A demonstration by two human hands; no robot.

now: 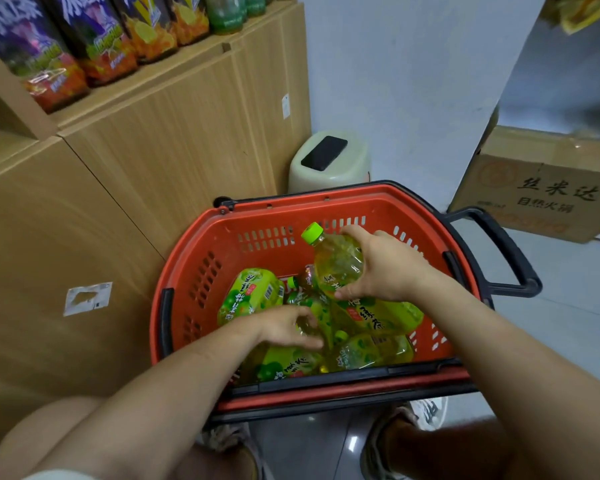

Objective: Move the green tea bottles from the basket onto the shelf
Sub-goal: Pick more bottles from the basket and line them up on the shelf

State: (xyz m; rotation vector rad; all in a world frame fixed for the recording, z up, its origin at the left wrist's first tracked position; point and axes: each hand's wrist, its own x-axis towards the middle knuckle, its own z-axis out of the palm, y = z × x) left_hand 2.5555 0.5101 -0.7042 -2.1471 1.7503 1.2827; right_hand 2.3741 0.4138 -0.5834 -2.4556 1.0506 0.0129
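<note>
Down on the floor beside the shelf (174,109) sits a red basket (222,244) with black handles, several green tea bottles (253,294) lying jumbled in its bottom. The right hand (383,266) is closed around one bottle (336,259), thumb on its near side and fingers over the far side, so the green cap points up and to the far left; its lower end dips among the others and is partly covered by the palm. The left hand (286,327) reaches in lower and nearer, fingers curled loosely over a second bottle (312,329). Whether it truly grips that bottle or only rests on it, I cannot tell, since the hand hides most of it. How many bottles lie in the pile is hard to count, as they overlap and the near rim cuts off the closest ones.

Up on the shelf at the far left stand purple and orange packs (56,46), their tops cut off by the frame. Just beyond the basket a pale stool (354,168) carries a dark phone (324,152). A cardboard box (541,192) stands at the far right, partly hidden by the white wall.
</note>
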